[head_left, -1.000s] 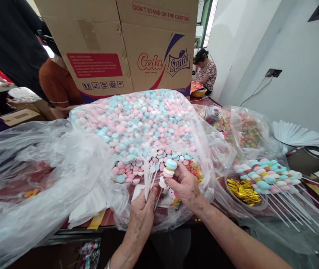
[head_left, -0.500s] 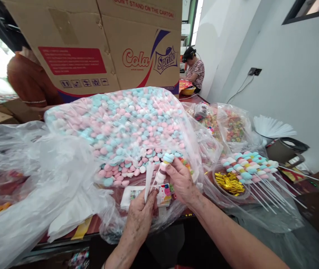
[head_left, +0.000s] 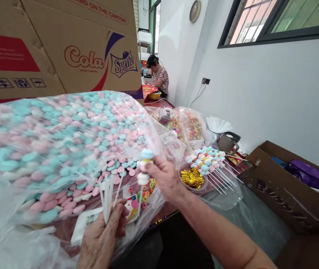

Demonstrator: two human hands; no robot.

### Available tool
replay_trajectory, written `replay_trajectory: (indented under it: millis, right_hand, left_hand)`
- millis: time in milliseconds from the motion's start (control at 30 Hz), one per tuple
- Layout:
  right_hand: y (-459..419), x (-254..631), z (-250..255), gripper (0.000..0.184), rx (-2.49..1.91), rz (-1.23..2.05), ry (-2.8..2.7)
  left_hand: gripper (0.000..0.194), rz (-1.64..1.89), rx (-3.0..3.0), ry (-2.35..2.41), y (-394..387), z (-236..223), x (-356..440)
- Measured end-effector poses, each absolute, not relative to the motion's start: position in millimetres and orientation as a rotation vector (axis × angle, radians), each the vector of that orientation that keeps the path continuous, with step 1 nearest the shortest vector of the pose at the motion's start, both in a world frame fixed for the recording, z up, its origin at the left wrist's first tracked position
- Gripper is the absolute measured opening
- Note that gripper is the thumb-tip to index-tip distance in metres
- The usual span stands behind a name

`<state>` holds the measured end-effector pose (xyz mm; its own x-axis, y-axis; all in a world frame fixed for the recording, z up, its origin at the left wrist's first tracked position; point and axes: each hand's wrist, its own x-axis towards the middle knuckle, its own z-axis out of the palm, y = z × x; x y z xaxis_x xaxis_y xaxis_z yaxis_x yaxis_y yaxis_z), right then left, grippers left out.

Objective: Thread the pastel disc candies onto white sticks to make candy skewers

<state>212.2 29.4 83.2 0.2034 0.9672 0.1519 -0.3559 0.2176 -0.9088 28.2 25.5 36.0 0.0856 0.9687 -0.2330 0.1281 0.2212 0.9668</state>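
Observation:
My left hand (head_left: 100,239) is closed round a bunch of white sticks (head_left: 107,194) that point upward, low at the centre-left. My right hand (head_left: 163,177) pinches a candy skewer (head_left: 145,166) with blue, white and pink marshmallows stacked on it. Both hands are at the open mouth of a big clear bag of pink, blue and white marshmallows (head_left: 58,142). To the right of my right hand lies a pile of finished skewers (head_left: 208,158) beside a bowl of gold twist ties (head_left: 191,178).
A Cola Sprite carton (head_left: 64,45) stands behind the bag. Bags of coloured candy (head_left: 187,125), a holder of white sticks (head_left: 218,125) and a dark pot (head_left: 228,141) sit farther right. An open brown box (head_left: 288,186) is at the right. Another person (head_left: 159,76) sits at the far end.
The view has swung right, bringing the window and brown box in. My right hand has drawn the skewer away from the sticks in my left hand, which sits lower in frame.

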Motion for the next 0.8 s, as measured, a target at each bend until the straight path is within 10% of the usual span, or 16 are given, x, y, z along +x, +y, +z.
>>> replay_trajectory:
  millis: [300, 800]
  right_hand:
    - [-20.3, 429.5, 113.0, 0.025, -2.342, -0.315, -1.241]
    - [-15.5, 426.0, 87.9, 0.028, -2.068, -0.428, -1.46]
  left_hand:
    - [0.038, 0.897, 0.822, 1.331, 36.6, 35.0, 6.0]
    - [0.057, 1.029, 0.969, 1.239, 26.5, 35.7, 11.9]
